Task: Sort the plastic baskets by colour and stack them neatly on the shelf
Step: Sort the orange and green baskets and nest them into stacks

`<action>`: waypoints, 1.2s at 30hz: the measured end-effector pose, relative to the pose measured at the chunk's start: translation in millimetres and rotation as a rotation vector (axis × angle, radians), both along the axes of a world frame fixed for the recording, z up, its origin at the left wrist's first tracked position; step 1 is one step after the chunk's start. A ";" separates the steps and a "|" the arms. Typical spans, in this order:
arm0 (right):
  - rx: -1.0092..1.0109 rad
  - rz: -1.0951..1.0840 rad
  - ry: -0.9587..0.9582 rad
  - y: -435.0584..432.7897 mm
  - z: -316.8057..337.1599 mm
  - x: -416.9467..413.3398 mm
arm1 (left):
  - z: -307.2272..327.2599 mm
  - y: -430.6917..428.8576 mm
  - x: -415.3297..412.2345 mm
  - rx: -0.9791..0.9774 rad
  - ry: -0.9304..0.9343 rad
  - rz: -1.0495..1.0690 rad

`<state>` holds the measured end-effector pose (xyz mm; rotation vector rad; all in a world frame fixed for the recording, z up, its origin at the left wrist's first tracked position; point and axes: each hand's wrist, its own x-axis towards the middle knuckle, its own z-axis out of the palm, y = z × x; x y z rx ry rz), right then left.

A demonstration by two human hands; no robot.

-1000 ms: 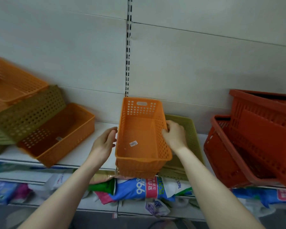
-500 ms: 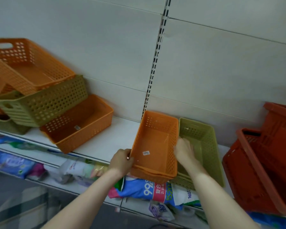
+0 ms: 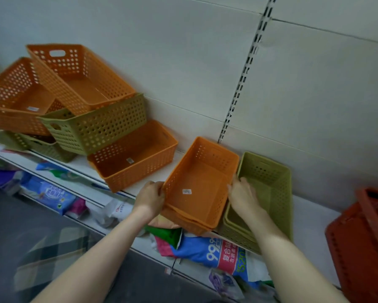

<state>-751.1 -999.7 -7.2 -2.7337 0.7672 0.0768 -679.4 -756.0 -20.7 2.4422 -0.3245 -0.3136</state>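
Baskets at the left have come further into view since half a second ago, as the camera swung that way; the hands and what they hold sit much as before. Left hand (image 3: 151, 199) grips the near-left rim of the orange basket stack (image 3: 200, 189), fingers curled on it. Right hand (image 3: 241, 196) presses its right wall, fingers spread narrowly. That stack rests at the white shelf (image 3: 310, 213) front edge, long axis running near-left to far-right, touching the green basket stack (image 3: 269, 189).
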 end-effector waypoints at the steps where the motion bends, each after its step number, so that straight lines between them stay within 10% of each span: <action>1: -0.021 0.010 -0.002 -4.3 1.3 -1.7 | 0.4 0.6 1.3 0.008 -0.009 0.004; 13: -0.218 -0.072 0.088 16.0 34.2 18.9 | 5.0 24.4 11.3 0.051 -0.020 -0.049; 22: -0.032 0.281 -0.484 148.5 90.9 148.1 | 84.4 155.1 99.5 0.046 -0.790 -0.017; 27: 0.037 0.426 -0.535 241.7 135.3 249.2 | 100.6 222.9 168.1 0.297 -0.643 -0.062; 36: 0.063 0.521 -0.223 317.8 133.8 321.0 | 83.9 252.9 213.0 0.136 -0.608 -0.385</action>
